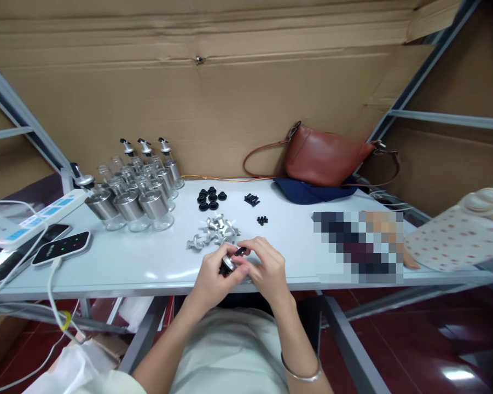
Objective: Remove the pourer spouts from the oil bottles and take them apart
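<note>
Near the table's front edge, my left hand (pixel 212 279) is closed around a silver-and-black bottle pour spout (pixel 228 265). The fingers of my right hand (pixel 268 268) pinch the small black flap (pixel 240 251) at the spout's tip. Just beyond my hands lies a loose pile of silver metal spout parts (pixel 218 230). Behind it sit several black ribbed stoppers (pixel 212 198). To their right are a little heap of black flaps (pixel 251 200) and a cluster of tiny black pieces (pixel 262 220). My fingers cover part of the spout.
Several glass bottles with steel sleeves (pixel 128 205) stand at left, some fitted with spouts. A power strip (pixel 45 218) and a phone (pixel 61 249) with cables lie further left. A brown handbag (pixel 324 156) and navy cap (pixel 307 191) are at back right, near a blurred-out patch (pixel 359 246).
</note>
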Demonstrator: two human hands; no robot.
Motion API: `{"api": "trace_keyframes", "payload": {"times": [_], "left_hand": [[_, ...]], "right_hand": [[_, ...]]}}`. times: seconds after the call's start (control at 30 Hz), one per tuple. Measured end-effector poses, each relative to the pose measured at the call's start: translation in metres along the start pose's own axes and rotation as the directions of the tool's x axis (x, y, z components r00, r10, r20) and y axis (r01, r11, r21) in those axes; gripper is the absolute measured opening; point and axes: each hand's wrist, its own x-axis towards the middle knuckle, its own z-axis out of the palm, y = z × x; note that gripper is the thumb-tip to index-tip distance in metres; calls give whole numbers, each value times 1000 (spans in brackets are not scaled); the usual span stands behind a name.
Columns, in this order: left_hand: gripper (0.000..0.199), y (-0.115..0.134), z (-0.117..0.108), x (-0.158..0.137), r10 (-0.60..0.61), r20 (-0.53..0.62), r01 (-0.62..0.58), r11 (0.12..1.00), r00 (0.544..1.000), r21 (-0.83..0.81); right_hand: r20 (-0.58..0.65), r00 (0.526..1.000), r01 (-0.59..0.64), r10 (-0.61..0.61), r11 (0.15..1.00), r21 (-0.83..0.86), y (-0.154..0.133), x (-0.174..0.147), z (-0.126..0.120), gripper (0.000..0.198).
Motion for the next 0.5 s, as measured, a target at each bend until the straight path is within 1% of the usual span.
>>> {"api": "trace_keyframes", "payload": {"times": [0.1, 0.17, 0.23, 0.3, 0.4, 0.5], "left_hand": [[30, 0, -1, 0, -18, 33, 19, 999, 999, -32], [31, 0, -2, 1, -36, 74, 39, 998, 997, -39], [32, -1, -3, 2, -57, 96, 60, 998, 994, -28], [33, -2, -5, 3, -83, 99, 84, 996, 992, -4], [32, -4, -5, 4, -99, 113, 98, 995, 989, 11], [29, -4, -4, 3, -65, 162, 66, 998, 985, -2]], "right_hand": [[-3, 997, 72, -73, 995, -63, 0, 0, 1, 10], [56, 996, 73, -66, 990, -119, 0, 1, 2, 14], [158, 987, 48, -23, 987, -156, -1, 2, 4, 22], [234, 972, 12, 30, 984, -176, -2, 3, 4, 27], [260, 962, -46, 90, 984, -170, -4, 3, 4, 30], [251, 955, -140, 155, 987, -80, -3, 2, 3, 34]]}}
